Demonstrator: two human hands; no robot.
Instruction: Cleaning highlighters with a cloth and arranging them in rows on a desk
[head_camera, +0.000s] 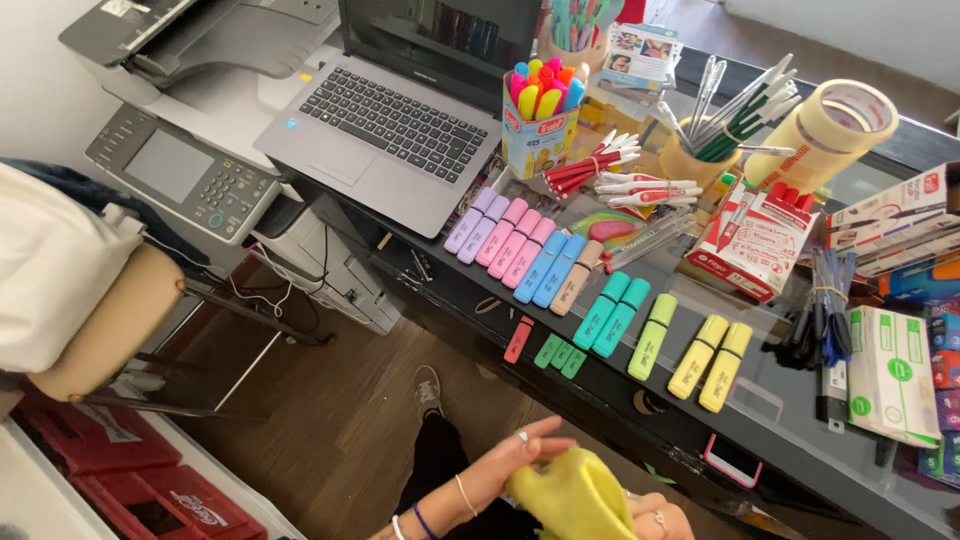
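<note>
Head view: my left hand lays spread fingers on a soft, crumpled yellow cloth; my right hand is beneath it, its grip hidden.

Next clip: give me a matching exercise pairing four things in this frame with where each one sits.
Things:
1. Yellow cloth
2. Grey open laptop
3. Large roll of beige tape
4. Row of pastel highlighters

Places:
A. Far right end of the black desk
B. Lying along the desk's front half
C. Between the person's left hand and right hand
D. Resting partly on the grey printer

Pairs: 1-C, 2-D, 3-A, 4-B
</note>
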